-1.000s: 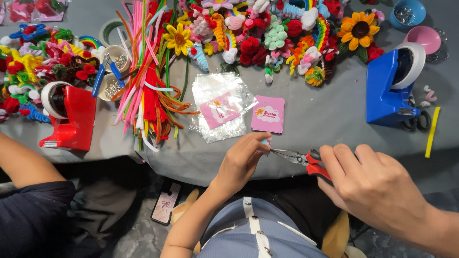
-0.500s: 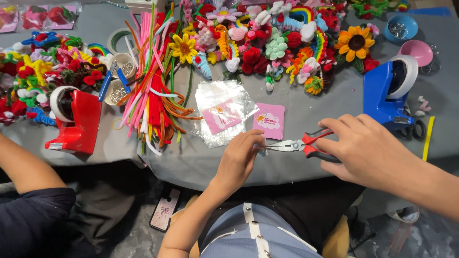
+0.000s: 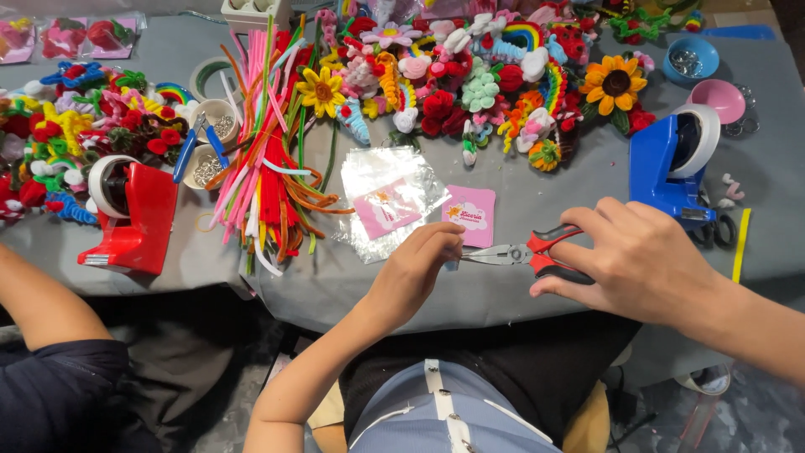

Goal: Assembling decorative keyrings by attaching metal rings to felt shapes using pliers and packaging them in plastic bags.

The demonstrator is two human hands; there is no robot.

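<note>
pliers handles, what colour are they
Red with black, on the pliers gripped by the right hand; the head view shows it.

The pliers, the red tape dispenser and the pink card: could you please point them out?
pliers (image 3: 537, 252), head view, on the red handles.
red tape dispenser (image 3: 138, 222), head view, on its body.
pink card (image 3: 470, 216), head view, on its middle.

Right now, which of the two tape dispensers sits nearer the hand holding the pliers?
The blue tape dispenser, at the table's right, just above the right hand gripping the red-handled pliers. The red tape dispenser stands far left.
</note>
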